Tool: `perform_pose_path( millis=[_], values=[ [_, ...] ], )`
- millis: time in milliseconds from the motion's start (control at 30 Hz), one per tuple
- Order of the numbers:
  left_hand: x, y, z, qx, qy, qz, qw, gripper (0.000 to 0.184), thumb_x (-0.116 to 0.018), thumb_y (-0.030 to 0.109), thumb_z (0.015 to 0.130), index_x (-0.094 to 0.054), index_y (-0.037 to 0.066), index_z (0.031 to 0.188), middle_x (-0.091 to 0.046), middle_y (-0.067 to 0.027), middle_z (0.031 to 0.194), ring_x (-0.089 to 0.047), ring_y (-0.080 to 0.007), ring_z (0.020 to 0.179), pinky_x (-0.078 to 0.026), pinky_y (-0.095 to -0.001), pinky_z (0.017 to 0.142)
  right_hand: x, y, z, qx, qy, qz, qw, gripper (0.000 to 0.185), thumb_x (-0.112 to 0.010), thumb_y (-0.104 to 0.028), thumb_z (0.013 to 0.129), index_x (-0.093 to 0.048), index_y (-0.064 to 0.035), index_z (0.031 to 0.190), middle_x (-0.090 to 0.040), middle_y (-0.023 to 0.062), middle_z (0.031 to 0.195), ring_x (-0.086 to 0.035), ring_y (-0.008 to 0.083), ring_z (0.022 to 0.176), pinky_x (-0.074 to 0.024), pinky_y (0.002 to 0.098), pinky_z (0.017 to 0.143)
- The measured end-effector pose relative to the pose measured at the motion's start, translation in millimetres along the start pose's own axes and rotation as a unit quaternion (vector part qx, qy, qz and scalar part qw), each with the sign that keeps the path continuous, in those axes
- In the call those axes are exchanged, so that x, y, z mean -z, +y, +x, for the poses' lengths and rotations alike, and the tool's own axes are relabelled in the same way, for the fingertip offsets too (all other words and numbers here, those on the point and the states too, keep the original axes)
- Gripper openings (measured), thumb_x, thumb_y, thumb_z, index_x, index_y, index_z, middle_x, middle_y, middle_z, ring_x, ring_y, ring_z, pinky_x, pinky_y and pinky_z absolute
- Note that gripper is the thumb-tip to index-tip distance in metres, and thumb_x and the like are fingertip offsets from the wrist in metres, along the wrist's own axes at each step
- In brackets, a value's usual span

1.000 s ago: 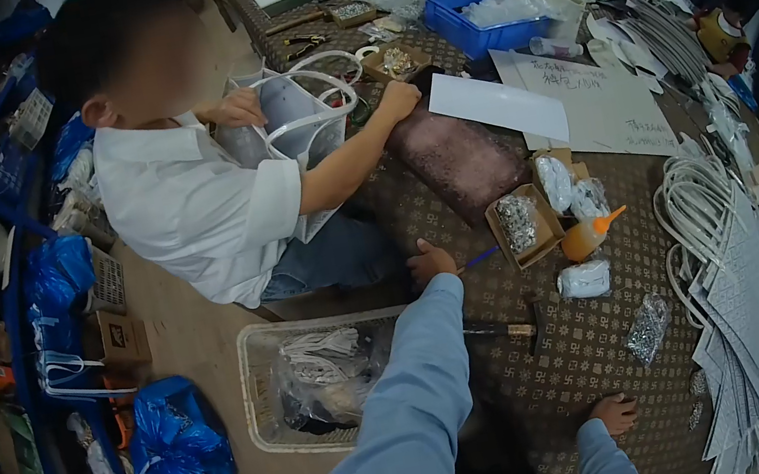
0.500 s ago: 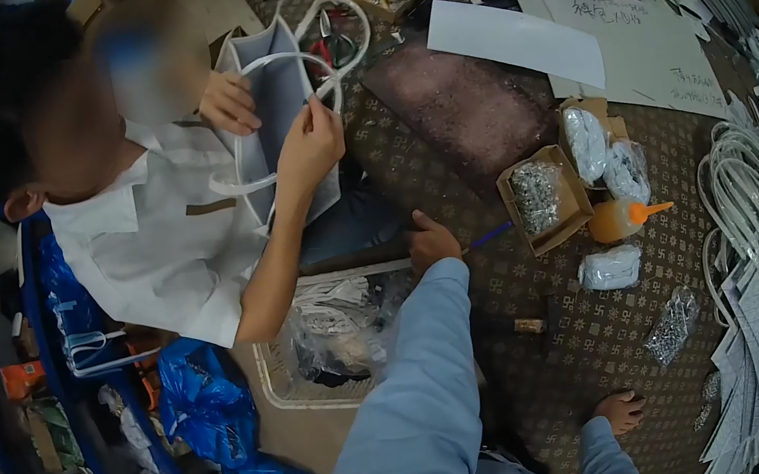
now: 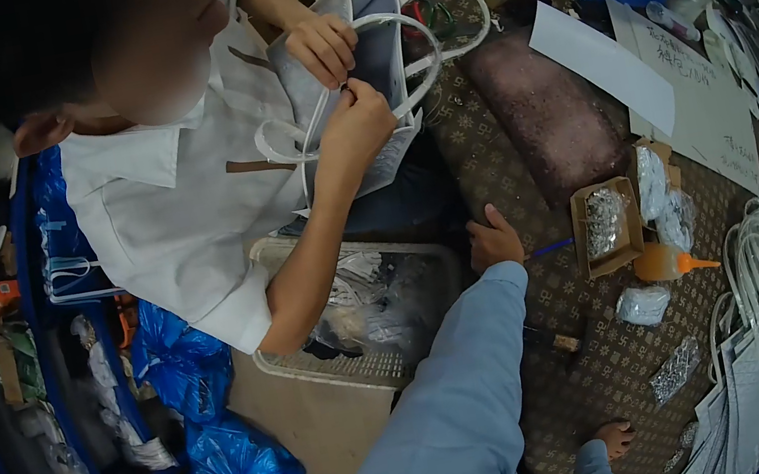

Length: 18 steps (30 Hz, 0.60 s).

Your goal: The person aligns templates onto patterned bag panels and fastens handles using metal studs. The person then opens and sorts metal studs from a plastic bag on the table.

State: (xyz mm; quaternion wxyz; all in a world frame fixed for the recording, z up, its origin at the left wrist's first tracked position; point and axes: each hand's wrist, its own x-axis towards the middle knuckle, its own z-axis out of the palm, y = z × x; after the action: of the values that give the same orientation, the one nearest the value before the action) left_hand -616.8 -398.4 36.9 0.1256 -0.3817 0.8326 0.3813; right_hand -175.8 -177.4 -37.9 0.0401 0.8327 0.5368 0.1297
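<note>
My left hand [image 3: 495, 242] leans on the brown patterned cloth surface, fingers apart and holding nothing that I can see. Just right of its wrist lies a thin blue stick, like a pen [image 3: 552, 248]. Lower down, my right hand [image 3: 616, 439] rests on the same surface with its fingers spread, near a clear bag of small metal parts [image 3: 675, 371]. Across from me, a person in a white shirt [image 3: 180, 201] holds a white handbag [image 3: 381, 44] with looped handles. That person's two hands [image 3: 342, 91] meet at the bag's rim, pinching something too small to make out.
A white plastic basket [image 3: 385, 374] with bagged material stands left of my arm. Right of my left hand are a cardboard box of metal pieces [image 3: 639, 237] and an orange squeeze bottle [image 3: 663, 262]. White bag panels with handles [image 3: 749, 375] lie far right; blue plastic bags [image 3: 243, 469] lie left.
My view has swung left, so the scene sits further right. The other person's hands have come together at the handbag's rim. My hands stay resting on the surface.
</note>
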Motion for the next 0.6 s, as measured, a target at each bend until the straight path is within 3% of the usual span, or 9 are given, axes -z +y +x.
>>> perform_pose_path(
  millis=[233,367,500,600],
  values=[
    [2,-5,3,0.0,-0.016,-0.022,1.0,0.057,-0.03,0.05,0.088,-0.045,0.0,0.109,-0.06,-0.0226,0.09,-0.059,-0.0383,0.08,-0.047,-0.0466,0.069,2,-3,5,-0.003,-0.012,-0.028,1.0,0.056,-0.02,-0.056,0.088,-0.031,-0.0238,0.133,-0.036,0.013,0.13,-0.034,0.0319,0.119,-0.0308,0.0493,0.094],
    [4,-5,3,0.001,-0.036,-0.035,0.999,0.057,-0.03,0.05,0.088,-0.043,0.0,0.113,-0.058,-0.0228,0.096,-0.058,-0.0381,0.085,-0.046,-0.046,0.073,50,-19,-30,0.023,-0.061,-0.089,0.994,0.056,-0.02,-0.055,0.089,-0.031,-0.0223,0.132,-0.037,0.0144,0.129,-0.034,0.0325,0.119,-0.0308,0.0497,0.094],
    [4,-5,5,0.002,-0.047,-0.042,0.998,0.057,-0.03,0.049,0.088,-0.042,0.0,0.115,-0.056,-0.0226,0.1,-0.057,-0.038,0.087,-0.045,-0.0455,0.074,31,-16,-18,0.031,-0.047,-0.13,0.99,0.056,-0.02,-0.055,0.089,-0.032,-0.0224,0.132,-0.039,0.0148,0.128,-0.035,0.0331,0.118,-0.0313,0.0497,0.094],
    [1,-6,5,-0.004,-0.034,-0.034,0.999,0.057,-0.031,0.05,0.088,-0.042,0.0,0.115,-0.057,-0.0226,0.098,-0.057,-0.038,0.086,-0.046,-0.0459,0.073,16,-12,-6,-0.001,-0.02,-0.074,0.997,0.056,-0.02,-0.055,0.089,-0.032,-0.0219,0.132,-0.039,0.0148,0.127,-0.035,0.0333,0.118,-0.0317,0.0497,0.093]
  ],
)
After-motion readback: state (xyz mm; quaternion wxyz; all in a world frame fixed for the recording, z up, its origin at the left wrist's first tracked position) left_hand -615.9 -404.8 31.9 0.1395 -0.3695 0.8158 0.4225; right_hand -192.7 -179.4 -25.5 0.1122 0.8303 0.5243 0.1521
